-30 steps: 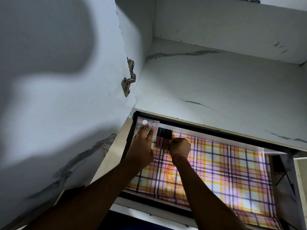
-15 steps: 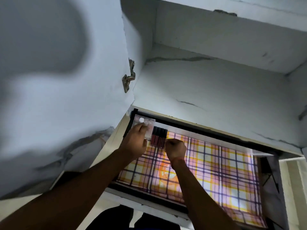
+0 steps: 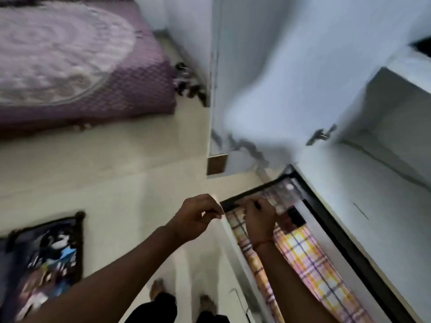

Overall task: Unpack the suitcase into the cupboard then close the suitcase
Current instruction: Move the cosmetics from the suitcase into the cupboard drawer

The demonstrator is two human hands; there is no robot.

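On the cupboard shelf [image 3: 349, 241], lined with checked paper [image 3: 310, 257], dark tubes [image 3: 295, 216] are seen beside the right hand [image 3: 260, 217], whose grip cannot be told through blur. Outside the shelf, the left hand [image 3: 198, 217] is held loosely curled, holding nothing.

At upper left of the frame, the bedspread [image 3: 70, 59] looked like quilted purple cloth, matt. The floor [image 3: 112, 164] read as smooth, pale tile with a faint sheen. The cupboard door [image 3: 263, 78] was smooth, marble-patterned laminate; its hinge [image 3: 320, 135] was metal. At lower right the shelf liner [image 3: 310, 259] was checked, slightly glossy sheet
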